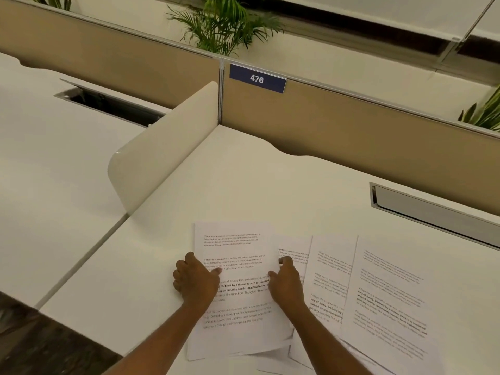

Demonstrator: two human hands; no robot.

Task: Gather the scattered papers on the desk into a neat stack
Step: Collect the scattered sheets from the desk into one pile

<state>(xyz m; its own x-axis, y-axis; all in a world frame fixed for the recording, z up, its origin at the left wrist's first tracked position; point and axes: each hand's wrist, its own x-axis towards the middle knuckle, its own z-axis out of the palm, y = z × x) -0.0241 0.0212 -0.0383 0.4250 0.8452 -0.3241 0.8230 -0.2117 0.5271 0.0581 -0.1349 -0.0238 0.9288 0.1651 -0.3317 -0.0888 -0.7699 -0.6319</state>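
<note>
Several printed white sheets lie on the white desk (243, 180). A small pile of sheets (238, 247) sits at the left, its lower edges uneven. My left hand (194, 280) grips the pile's left edge, thumb on top. My right hand (285, 282) holds the pile's right edge, fingers curled over it. To the right, three more sheets fan out and overlap: one (295, 250) partly under the pile, a middle sheet (331, 277), and the rightmost sheet (389, 299) on top.
A curved cream divider (162, 147) stands left of the desk. A tan partition (351, 131) with a blue "476" sign (257, 78) runs behind. A cable tray slot (433, 209) opens at the right. Plants (227, 23) rise behind the partition.
</note>
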